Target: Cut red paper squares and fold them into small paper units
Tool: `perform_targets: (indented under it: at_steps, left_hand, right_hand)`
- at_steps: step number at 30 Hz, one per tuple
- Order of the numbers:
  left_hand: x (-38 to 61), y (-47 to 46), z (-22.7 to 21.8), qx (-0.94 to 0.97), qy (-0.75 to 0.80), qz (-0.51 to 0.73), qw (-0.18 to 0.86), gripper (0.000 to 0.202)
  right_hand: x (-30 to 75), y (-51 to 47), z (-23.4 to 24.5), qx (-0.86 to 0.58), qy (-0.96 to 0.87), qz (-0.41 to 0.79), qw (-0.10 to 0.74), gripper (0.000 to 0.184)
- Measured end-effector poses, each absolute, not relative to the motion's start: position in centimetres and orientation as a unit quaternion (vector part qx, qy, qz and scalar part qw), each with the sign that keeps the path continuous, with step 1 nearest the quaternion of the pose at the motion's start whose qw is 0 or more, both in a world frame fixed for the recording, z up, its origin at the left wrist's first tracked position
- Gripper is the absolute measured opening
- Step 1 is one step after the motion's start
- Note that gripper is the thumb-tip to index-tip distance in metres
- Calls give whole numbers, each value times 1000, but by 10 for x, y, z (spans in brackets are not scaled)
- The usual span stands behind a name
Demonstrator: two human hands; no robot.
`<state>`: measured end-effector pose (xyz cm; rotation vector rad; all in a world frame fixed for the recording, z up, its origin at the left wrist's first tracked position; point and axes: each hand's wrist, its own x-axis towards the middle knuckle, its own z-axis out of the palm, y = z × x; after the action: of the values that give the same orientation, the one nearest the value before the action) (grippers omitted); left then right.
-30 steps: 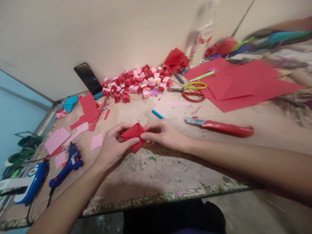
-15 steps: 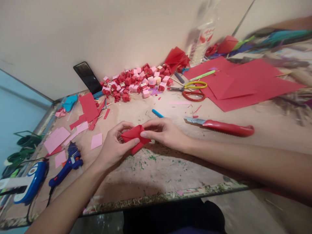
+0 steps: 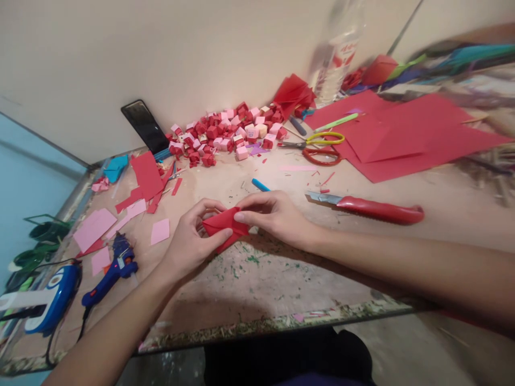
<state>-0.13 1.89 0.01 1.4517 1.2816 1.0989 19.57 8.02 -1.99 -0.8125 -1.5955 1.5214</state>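
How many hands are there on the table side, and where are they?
2. The left hand holds the left side of the folded red paper; the right hand pinches its right side. Some fingers are partly hidden.

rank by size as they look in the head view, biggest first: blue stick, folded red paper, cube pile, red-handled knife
1. cube pile
2. red-handled knife
3. folded red paper, partly covered
4. blue stick, judged by its visible part

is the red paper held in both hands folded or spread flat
Folded: the red paper shows creased, overlapping flaps where the left hand and right hand hold it.
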Motion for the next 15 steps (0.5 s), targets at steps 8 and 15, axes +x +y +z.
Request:
perform_targets:
  at_steps: [8, 15]
  left_hand:
    - [-2, 19, -3, 569, 532, 433, 455, 25]
    - [-2, 20, -2, 569, 532, 431, 455, 28]
  right_hand:
    - [197, 79, -19, -329, -626, 596, 381, 15]
    - [197, 80, -20, -345, -613, 609, 367, 20]
